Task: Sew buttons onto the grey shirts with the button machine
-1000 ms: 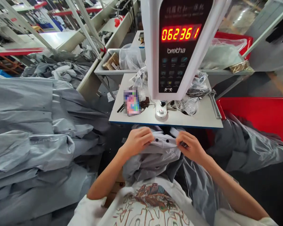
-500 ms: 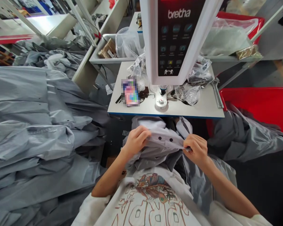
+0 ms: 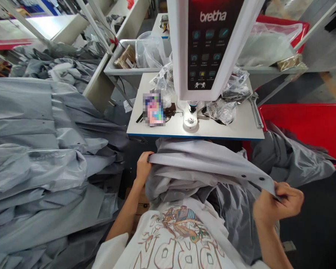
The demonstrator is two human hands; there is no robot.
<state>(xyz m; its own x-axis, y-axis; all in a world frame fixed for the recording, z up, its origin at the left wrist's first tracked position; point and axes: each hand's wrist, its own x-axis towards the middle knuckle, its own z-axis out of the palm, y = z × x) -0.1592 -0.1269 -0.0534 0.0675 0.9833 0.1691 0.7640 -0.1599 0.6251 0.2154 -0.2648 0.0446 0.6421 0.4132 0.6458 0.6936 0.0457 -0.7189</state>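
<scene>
A grey fabric piece with two dark snap buttons near its right end is stretched across my lap, just in front of the table edge. My left hand is closed on the fabric's left end, where a small dark spot shows by the fingers. My right hand pinches the right corner, beyond the two dark snaps, and is lower and nearer to me. More grey fabric lies bunched below the stretched strip. Ahead stands a white press machine marked "bretha", its lower die above the tabletop.
The white table has a blue front edge. On it lie a pixelated phone, crumpled clear plastic bags and a metal bracket. Grey fabric is heaped at left. A red bin stands at right.
My hands have moved apart, left hand to the left, right hand to the right and toward me. The grey fabric is now pulled out into a long strip; its two snaps have shifted right.
</scene>
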